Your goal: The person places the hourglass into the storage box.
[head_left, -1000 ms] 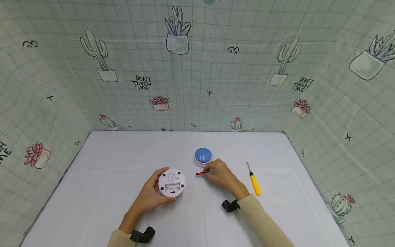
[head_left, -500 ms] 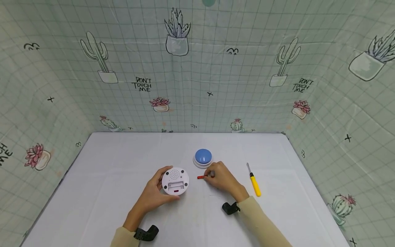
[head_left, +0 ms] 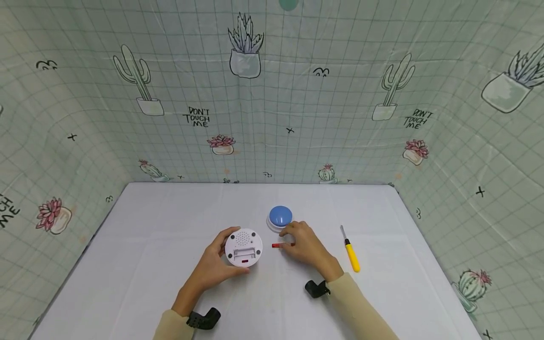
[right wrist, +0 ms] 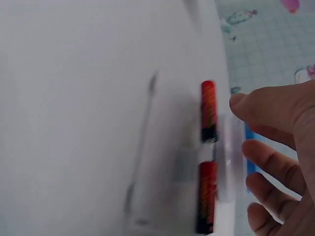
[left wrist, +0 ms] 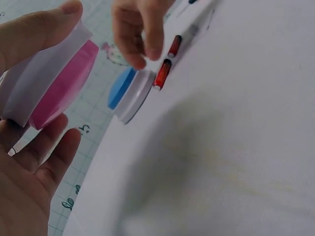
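Observation:
My left hand (head_left: 217, 259) grips a round white device (head_left: 243, 247) turned underside up, with its open battery bay facing me. In the left wrist view its pink dome (left wrist: 63, 86) shows between my thumb and fingers. Two red batteries (right wrist: 208, 110) lie end to end on the white table, seen as a red bar (head_left: 277, 245) in the head view. My right hand (head_left: 299, 241) hovers just right of them with loosely spread fingers (right wrist: 275, 130) and holds nothing. A blue dome button (head_left: 280, 216) stands right behind the batteries.
A yellow-handled screwdriver (head_left: 352, 255) lies to the right of my right hand. The white table (head_left: 148, 226) is walled on three sides by a cactus-print cloth (head_left: 289, 108). A black wrist strap shows on each forearm.
My right hand has set its red battery down on the table and let go. The left hand has brought the white device slightly to the right, toward the batteries.

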Demonstrator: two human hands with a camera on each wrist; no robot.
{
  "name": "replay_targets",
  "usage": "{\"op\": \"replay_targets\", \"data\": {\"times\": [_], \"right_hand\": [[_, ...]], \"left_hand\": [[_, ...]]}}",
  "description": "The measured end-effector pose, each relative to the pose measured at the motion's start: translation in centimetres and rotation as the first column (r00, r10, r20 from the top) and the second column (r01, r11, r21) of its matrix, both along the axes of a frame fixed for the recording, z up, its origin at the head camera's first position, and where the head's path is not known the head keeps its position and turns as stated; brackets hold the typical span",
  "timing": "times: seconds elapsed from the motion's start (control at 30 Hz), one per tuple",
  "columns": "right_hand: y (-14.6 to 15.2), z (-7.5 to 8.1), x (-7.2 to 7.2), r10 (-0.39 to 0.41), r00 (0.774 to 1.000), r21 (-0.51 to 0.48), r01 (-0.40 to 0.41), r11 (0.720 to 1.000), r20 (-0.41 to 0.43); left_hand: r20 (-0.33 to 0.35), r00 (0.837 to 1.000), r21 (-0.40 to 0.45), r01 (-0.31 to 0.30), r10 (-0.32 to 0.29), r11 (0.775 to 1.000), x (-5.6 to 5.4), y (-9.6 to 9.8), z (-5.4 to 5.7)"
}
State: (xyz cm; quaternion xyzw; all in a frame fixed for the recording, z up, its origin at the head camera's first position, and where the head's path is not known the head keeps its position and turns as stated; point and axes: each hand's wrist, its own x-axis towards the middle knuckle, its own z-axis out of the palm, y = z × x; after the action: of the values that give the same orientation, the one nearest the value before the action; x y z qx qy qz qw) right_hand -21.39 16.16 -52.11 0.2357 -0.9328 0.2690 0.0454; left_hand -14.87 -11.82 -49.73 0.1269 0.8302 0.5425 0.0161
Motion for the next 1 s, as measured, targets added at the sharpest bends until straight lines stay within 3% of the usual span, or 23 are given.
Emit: {"op": "replay_targets", "data": {"times": [0.13,0.27,0.4,0.57,0.8,1.0], "right_hand": [[-0.8,1.2,0.3,0.027,1.0,-0.065,-0.027,0.998,-0.001],[-1.7,2.5,0.8,0.109,0.992,-0.148,-0.098,0.984,0.068],[-2.6,3.5,1.3,0.251,0.959,-0.242,-0.214,0.946,0.131],[-3.8,4.0,1.3,0.356,0.926,-0.298,-0.308,0.903,0.121],[-5.1,3.4,0.8,0.396,0.911,-0.313,-0.344,0.885,0.119],[-6.3,1.5,-0.4,0.381,0.899,-0.379,-0.283,0.881,0.214]], "left_hand": [[-0.015,1.0,0.028,0.021,-0.02,0.999,-0.3,-0.2,0.4],[-0.027,0.999,0.062,0.046,-0.044,0.997,-0.6,-0.5,0.7],[-0.041,0.996,0.093,0.088,-0.085,0.992,-0.9,-0.8,0.7],[-0.059,0.993,0.113,0.112,-0.106,0.987,-1.2,-0.9,0.4],[-0.057,0.994,0.107,0.094,-0.088,0.99,-1.8,-1.4,-0.4],[0.018,0.998,0.109,0.062,-0.064,0.992,-2.9,-2.0,-1.5]]}}
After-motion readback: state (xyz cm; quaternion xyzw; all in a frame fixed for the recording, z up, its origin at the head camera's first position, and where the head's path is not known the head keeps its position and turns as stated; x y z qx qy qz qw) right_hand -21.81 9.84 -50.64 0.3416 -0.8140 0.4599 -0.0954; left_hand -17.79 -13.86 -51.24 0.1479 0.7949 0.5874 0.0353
